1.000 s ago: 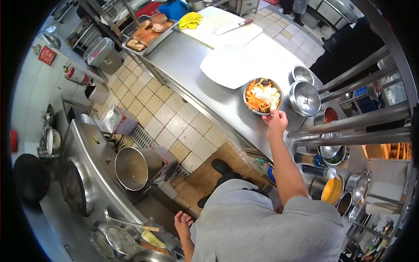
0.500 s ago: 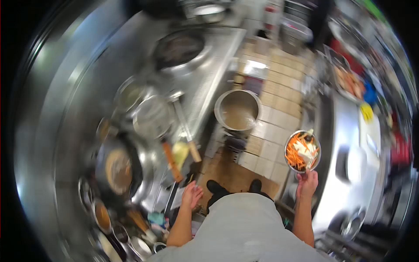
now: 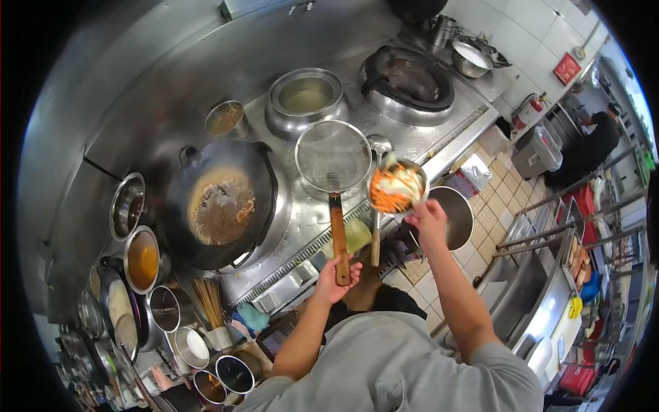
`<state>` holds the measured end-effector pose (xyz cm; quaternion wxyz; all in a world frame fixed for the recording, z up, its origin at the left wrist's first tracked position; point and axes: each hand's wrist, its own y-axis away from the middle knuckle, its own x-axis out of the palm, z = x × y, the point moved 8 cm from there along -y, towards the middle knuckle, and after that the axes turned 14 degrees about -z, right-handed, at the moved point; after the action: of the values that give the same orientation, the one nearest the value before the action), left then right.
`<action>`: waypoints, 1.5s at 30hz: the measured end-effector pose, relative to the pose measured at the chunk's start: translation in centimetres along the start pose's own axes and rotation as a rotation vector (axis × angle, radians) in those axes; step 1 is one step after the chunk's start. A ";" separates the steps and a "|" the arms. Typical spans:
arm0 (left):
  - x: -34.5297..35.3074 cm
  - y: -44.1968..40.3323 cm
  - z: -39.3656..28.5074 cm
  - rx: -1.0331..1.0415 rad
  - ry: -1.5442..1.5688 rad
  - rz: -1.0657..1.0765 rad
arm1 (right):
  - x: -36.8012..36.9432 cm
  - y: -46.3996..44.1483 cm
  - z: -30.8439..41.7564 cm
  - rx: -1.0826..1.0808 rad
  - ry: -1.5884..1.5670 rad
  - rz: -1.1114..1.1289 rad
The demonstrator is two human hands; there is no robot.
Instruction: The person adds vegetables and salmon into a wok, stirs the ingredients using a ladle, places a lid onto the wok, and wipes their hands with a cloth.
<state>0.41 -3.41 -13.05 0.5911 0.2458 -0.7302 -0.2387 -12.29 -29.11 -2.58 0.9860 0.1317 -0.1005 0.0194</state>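
My left hand (image 3: 331, 283) is closed round the lower end of the wooden handle of a round mesh strainer (image 3: 333, 156), which lies over the steel stove top. In my right hand (image 3: 429, 221) is the rim of a metal bowl (image 3: 427, 180), tilted and held up near the stove's front edge. Shredded carrots (image 3: 388, 192) and pale vegetable pieces fill it. Just behind the bowl a ladle (image 3: 375, 237) rests with its wooden handle toward me. To the left, a wok (image 3: 264, 226) holds brown liquid with dark bits at its bottom, and steam rises from it.
A steel pot of liquid (image 3: 305, 103) and an unused-looking burner ring (image 3: 412, 79) are at the back. Sauce bowls, one with orange liquid (image 3: 143, 261), line the left. A large pot (image 3: 458, 216) stands on the floor. Far right, a person in dark clothes (image 3: 597, 144) bends.
My right hand has carried the bowl of carrots from the right-hand counter across to the stove. My left hand, open before, has taken hold of the strainer handle. The view has turned left.
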 end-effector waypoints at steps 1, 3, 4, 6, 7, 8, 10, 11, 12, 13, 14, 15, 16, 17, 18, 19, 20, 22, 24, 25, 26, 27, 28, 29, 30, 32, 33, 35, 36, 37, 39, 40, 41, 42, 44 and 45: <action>-0.2 -0.7 -0.2 -0.006 -0.035 -0.048 | 2.9 -1.6 -0.1 -0.070 0.076 0.027; 0.1 -1.4 -0.2 0.015 -0.095 -0.129 | 8.5 -5.0 -0.9 -0.165 0.260 0.099; 0.4 -1.3 0.3 0.027 -0.117 -0.176 | 10.7 -6.8 -1.9 -0.186 0.371 0.146; 2.2 -0.1 1.0 0.058 -0.119 -0.241 | 15.5 -7.7 0.0 -1.090 0.691 0.139; 2.9 0.3 1.2 0.078 -0.121 -0.277 | 17.2 -8.4 -0.4 -1.118 0.696 0.194; 3.4 0.5 1.3 0.090 -0.120 -0.301 | 18.7 -8.8 -0.8 -1.143 0.698 0.247; 4.1 0.5 1.5 0.110 -0.123 -0.346 | 21.4 -9.4 -1.4 -1.145 0.766 0.352; 4.4 0.4 1.6 0.116 -0.117 -0.362 | 22.3 -9.8 -1.5 -1.120 0.836 0.405; 4.6 0.3 1.7 0.116 -0.113 -0.377 | 23.0 -10.1 -1.8 -1.094 0.909 0.455; 4.9 0.2 2.0 0.115 -0.111 -0.388 | 23.8 -10.6 -1.9 -1.109 0.933 0.479; 5.2 0.1 2.3 0.123 -0.089 -0.391 | 24.3 -10.6 -1.5 -1.157 0.926 0.512; 5.6 0.0 2.5 0.131 -0.070 -0.391 | 24.7 -10.3 -0.4 -1.207 0.918 0.541; 5.9 -0.1 2.6 0.138 -0.055 -0.387 | 25.1 -10.1 0.7 -1.258 0.911 0.562; 6.1 -0.1 2.6 0.145 -0.061 -0.391 | 25.3 -10.0 1.6 -1.297 0.845 0.585; 6.2 0.0 2.7 0.150 -0.068 -0.393 | 25.5 -9.5 2.8 -1.333 0.831 0.601; 6.3 0.0 2.8 0.153 -0.077 -0.392 | 25.7 -8.9 4.3 -1.371 0.818 0.614; 6.2 0.0 2.9 0.145 -0.072 -0.390 | 25.6 -8.4 5.5 -1.410 0.808 0.624; 6.0 -0.1 2.8 0.134 -0.067 -0.380 | 25.3 -7.7 7.2 -1.458 0.798 0.607; 6.1 0.1 2.6 0.144 -0.097 -0.396 | 25.1 -7.6 8.1 -1.472 0.761 0.580; 6.0 0.2 2.6 0.150 -0.111 -0.405 | 24.9 -7.7 8.1 -1.459 0.730 0.566; 5.9 0.2 2.5 0.151 -0.110 -0.399 | 24.7 -7.8 8.2 -1.445 0.699 0.554; 5.7 0.2 2.5 0.151 -0.109 -0.395 | 24.4 -7.9 8.4 -1.427 0.702 0.520; 5.5 0.2 2.6 0.149 -0.107 -0.392 | 24.0 -7.9 8.6 -1.407 0.705 0.487; 5.3 0.2 2.6 0.147 -0.102 -0.379 | 23.6 -7.8 8.7 -1.388 0.708 0.452; 5.2 0.4 2.5 0.144 -0.098 -0.365 | 23.3 -7.7 8.7 -1.362 0.695 0.462; 5.1 0.6 2.5 0.138 -0.095 -0.343 | 22.4 -7.5 8.5 -1.308 0.671 0.479; 4.9 0.6 2.6 0.136 -0.095 -0.333 | 21.8 -8.3 8.2 -1.269 0.641 0.432; 4.7 0.7 2.7 0.137 -0.092 -0.320 | 21.0 -10.5 6.5 -1.193 0.580 0.339; 4.6 0.7 2.7 0.139 -0.089 -0.316 | 20.7 -10.5 6.2 -1.240 0.569 0.315; 4.5 0.7 2.8 0.140 -0.086 -0.311 | 20.3 -10.4 5.8 -1.286 0.560 0.290; 4.2 0.6 3.0 0.144 -0.088 -0.320 | 19.1 -11.5 4.6 -1.069 0.451 0.273; 4.1 0.5 3.0 0.147 -0.089 -0.323 | 18.7 -12.4 3.2 -0.809 0.347 0.276; 4.1 0.5 2.9 0.156 -0.103 -0.327 | 18.2 -13.0 1.6 -0.550 0.240 0.276; 4.1 0.6 2.8 0.167 -0.116 -0.330 | 17.3 -13.8 0.2 -0.389 0.168 0.253; 3.9 0.6 2.6 0.185 -0.133 -0.334 | 15.1 -15.4 -2.5 -0.068 0.022 0.208; 3.6 0.6 2.5 0.190 -0.139 -0.332 | 13.3 -15.7 -2.9 0.026 -0.012 0.185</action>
<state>-2.77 -5.15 -10.45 0.4659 0.4003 -0.7380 -0.2794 2.26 -43.38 -6.63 0.9776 0.1345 -0.1178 0.1111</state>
